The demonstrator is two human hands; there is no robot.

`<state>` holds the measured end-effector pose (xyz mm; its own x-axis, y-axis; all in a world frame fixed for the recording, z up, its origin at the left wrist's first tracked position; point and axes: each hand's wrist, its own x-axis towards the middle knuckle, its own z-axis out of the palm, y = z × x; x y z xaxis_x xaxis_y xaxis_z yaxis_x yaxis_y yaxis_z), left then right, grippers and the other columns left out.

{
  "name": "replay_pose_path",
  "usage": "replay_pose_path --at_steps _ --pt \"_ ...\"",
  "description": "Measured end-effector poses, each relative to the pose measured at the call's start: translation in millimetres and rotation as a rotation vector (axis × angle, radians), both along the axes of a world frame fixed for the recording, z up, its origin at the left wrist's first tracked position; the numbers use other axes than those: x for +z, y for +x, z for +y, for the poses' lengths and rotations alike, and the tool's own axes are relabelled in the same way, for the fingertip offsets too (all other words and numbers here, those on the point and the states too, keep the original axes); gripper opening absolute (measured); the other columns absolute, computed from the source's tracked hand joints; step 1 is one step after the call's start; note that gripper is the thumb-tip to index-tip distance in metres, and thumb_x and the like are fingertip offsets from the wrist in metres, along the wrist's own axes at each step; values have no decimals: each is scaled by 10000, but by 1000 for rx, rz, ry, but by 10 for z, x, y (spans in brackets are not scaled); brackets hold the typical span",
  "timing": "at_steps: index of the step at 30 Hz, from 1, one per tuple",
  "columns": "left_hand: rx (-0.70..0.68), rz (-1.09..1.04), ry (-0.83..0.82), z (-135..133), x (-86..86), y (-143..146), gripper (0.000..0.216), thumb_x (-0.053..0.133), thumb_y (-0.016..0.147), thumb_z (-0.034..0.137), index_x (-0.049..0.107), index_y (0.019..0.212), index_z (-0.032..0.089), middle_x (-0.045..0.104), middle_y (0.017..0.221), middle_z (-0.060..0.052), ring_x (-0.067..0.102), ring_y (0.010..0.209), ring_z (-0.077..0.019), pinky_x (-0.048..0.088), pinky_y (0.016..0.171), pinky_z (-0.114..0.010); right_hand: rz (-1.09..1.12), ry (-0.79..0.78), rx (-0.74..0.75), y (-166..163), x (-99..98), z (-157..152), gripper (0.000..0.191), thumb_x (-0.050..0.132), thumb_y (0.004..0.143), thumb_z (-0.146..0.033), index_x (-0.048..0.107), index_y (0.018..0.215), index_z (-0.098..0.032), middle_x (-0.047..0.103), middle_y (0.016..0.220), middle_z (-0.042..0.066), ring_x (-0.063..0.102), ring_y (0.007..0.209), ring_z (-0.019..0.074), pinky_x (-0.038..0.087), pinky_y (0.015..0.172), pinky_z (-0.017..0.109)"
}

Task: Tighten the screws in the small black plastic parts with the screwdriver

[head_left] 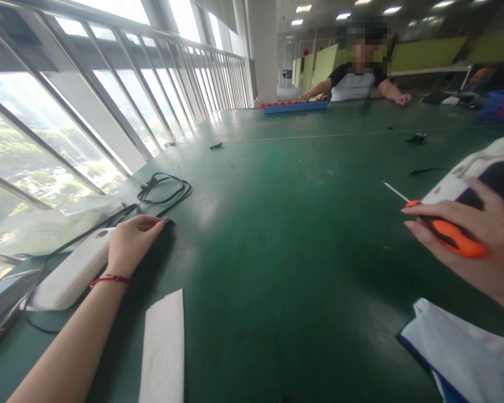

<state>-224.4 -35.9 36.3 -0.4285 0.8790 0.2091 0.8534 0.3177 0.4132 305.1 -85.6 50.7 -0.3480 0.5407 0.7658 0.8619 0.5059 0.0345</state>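
Observation:
On the left side of the green table, my left hand (pixel 132 240) pinches a small dark piece (pixel 168 221) between thumb and fingertips; its kind is too small to make out. A white elongated case (pixel 69 274) lies beside that wrist, with a looped black cable (pixel 163 189) just beyond. At the right, my right hand (pixel 483 235) is closed around a screwdriver (pixel 457 236) with an orange and black handle, its thin shaft pointing up and left. Behind this hand sits a white and black device (pixel 466 173), partly covered by the fingers.
Near me lie a folded white tissue (pixel 163 347) and a white-blue cloth (pixel 466 352). Small black pieces (pixel 416 138) are scattered farther off. Across the table (pixel 269 224) a person (pixel 357 81) sits by a blue strip with red knobs (pixel 296 106). A metal railing (pixel 151 73) runs along the left.

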Motion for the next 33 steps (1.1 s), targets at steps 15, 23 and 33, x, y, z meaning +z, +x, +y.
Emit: replay_pose_path --at_steps 15,23,33 --pt "-34 8 -35 -8 -18 -27 385 602 736 449 698 974 162 726 874 -31 647 841 -209 443 724 -240 22 27 -198 562 -342 -5 273 560 776 -572 668 777 -322 706 671 16 624 569 197 450 800 418" --pt "-33 18 -43 2 -28 -8 349 610 726 426 704 950 174 729 851 -28 654 830 -220 439 701 -246 10 27 65 30 -153 -22 80 629 798 -315 633 874 -290 717 714 -21 644 543 160 318 1133 467" --pt "-197 -45 68 30 43 514 332 605 743 411 709 944 167 730 825 -59 674 825 -226 455 722 -271 16 24 -96 40 -285 -6 123 583 844 -357 634 876 -249 724 761 9 670 602 182 207 1117 572"
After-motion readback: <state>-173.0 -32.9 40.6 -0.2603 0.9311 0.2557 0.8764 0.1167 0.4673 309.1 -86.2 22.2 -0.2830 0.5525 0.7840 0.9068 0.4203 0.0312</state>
